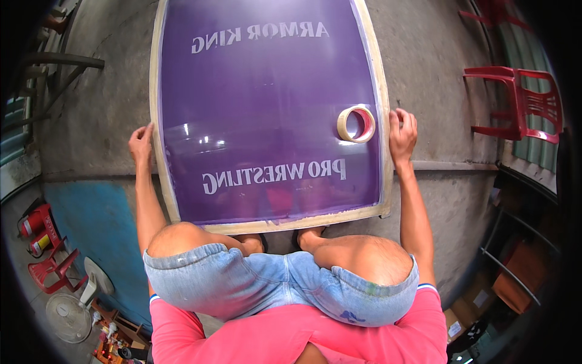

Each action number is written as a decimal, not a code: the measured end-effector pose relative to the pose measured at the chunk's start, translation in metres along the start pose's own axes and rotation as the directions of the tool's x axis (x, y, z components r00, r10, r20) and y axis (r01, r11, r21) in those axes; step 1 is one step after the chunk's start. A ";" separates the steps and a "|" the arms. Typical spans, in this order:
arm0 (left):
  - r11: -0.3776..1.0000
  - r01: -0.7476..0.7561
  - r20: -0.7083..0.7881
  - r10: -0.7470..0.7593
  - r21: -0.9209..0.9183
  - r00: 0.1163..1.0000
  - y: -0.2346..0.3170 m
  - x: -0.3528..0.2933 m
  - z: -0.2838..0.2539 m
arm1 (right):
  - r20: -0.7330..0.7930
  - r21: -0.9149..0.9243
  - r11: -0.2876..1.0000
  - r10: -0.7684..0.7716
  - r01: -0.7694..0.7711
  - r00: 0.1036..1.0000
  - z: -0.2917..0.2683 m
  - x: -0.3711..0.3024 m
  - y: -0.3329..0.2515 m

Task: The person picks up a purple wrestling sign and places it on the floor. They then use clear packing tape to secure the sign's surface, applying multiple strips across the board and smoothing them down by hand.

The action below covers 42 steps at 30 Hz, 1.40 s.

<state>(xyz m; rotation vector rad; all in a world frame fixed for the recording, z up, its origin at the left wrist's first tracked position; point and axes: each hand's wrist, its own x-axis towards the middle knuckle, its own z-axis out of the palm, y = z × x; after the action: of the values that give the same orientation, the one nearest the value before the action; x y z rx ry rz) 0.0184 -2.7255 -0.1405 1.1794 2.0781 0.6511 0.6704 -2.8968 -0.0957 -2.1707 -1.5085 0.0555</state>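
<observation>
A large screen printing frame (273, 228) lies before me, its purple mesh (260, 109) carrying pale, mirrored lettering and its rim covered in beige tape. My left hand (140, 144) is at the frame's left edge, fingertips and thumb closed together on it. On the opposite side my right hand (402, 139) has its fingers curled, with the thumb side against the right edge; what the curled fingers touch is partly hidden. A roll of masking tape (344, 127) rests on the mesh near the right edge, close to my right hand.
Red plastic chairs (506, 103) stand at the right. A dark bent bar (66, 59) juts in at the far left. Fire extinguishers (37, 233), a small red chair (54, 271) and a fan (68, 316) are at the lower left. Boxes (479, 300) sit at the lower right.
</observation>
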 end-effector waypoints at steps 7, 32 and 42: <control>0.849 -0.469 0.230 0.520 -0.241 0.823 0.132 -0.098 0.076 | 0.168 -0.053 0.901 -0.418 0.431 0.893 0.007 -0.042 -0.086; 0.355 -0.809 0.202 0.934 -0.469 0.293 0.159 -0.214 0.138 | 0.072 0.453 0.849 -0.337 0.270 0.939 0.027 -0.092 -0.194; 0.340 -0.871 0.233 0.934 -0.354 0.270 0.154 -0.204 0.132 | 0.265 0.383 0.879 -0.398 0.282 0.878 0.017 -0.065 -0.198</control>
<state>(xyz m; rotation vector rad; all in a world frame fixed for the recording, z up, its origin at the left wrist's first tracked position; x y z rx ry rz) 0.2788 -2.8185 -0.0620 2.1975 0.7579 0.9318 0.4680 -2.8957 -0.0442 -1.6521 -1.8998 0.5492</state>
